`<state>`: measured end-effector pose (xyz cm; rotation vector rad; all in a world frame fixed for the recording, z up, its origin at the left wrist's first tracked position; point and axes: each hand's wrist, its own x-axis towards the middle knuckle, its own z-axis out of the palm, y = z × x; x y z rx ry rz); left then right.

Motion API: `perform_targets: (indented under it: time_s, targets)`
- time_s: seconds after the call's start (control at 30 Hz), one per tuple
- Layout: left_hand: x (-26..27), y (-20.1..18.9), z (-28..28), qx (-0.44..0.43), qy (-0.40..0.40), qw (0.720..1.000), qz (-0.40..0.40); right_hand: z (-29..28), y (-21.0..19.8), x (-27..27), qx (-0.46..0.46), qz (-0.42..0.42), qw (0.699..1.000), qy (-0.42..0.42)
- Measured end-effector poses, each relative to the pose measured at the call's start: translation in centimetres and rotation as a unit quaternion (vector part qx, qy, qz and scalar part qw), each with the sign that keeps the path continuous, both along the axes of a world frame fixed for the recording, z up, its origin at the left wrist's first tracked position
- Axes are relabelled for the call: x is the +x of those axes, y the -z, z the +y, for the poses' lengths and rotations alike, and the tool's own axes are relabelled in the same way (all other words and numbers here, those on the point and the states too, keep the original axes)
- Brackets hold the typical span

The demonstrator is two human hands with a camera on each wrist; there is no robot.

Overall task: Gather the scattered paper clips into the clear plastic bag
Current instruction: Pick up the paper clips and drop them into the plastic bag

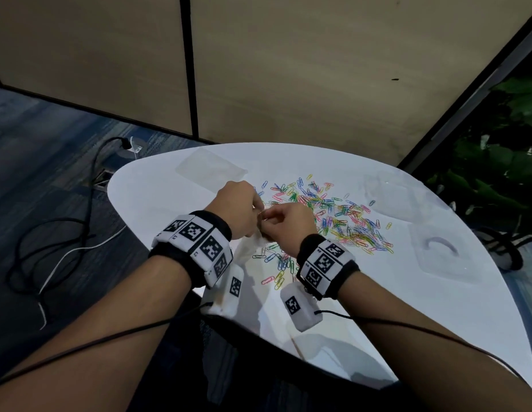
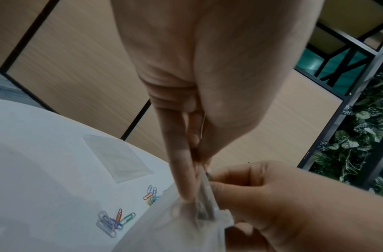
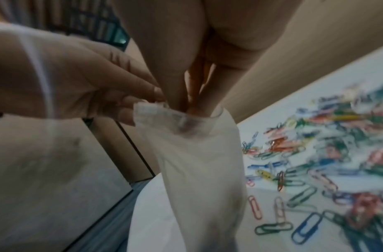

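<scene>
My two hands meet over the near left part of the white table point(image 1: 377, 307) and hold the clear plastic bag point(image 1: 249, 247) by its mouth. My left hand point(image 1: 256, 210) pinches one side of the rim point(image 2: 207, 196). My right hand point(image 1: 267, 219) has its fingertips point(image 3: 199, 104) dipped into the mouth and its thumb under the rim. The bag point(image 3: 197, 170) hangs down limp and looks empty. Several coloured paper clips point(image 1: 342, 215) lie scattered to the right of my hands, and more point(image 1: 276, 263) lie under my right wrist. Whether my right fingers also hold a clip is hidden.
A second clear bag point(image 1: 211, 171) lies flat at the table's far left. Crumpled clear plastic point(image 1: 392, 197) and a clear packet with a purple curved piece point(image 1: 440, 254) lie on the right. Cables point(image 1: 65, 227) trail over the floor left of the table; a plant point(image 1: 496, 162) stands right.
</scene>
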<state>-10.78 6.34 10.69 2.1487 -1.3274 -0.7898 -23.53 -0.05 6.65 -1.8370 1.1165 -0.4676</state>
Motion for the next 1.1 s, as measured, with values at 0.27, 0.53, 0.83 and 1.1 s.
perform_targets:
  time_s: [0.27,0.53,0.83,1.1]
  targets:
    - [0.7,0.3,-0.3,0.01,0.002,1.0,-0.024,-1.2,-1.9,-1.2,-0.037,0.014,0.991,-0.127]
    - [1.0,-0.3,0.2,0.021,0.0,0.999,-0.038,-5.3,2.7,-14.2,0.015,0.477,0.876,-0.069]
    - [0.7,-0.4,0.2,0.026,-0.003,0.999,-0.033,0.7,8.4,-16.8,-0.007,0.335,0.941,-0.032]
    - [0.9,-0.1,-0.3,0.037,-0.005,0.999,-0.034,0.0,9.7,-11.8,-0.076,0.27,0.96,0.026]
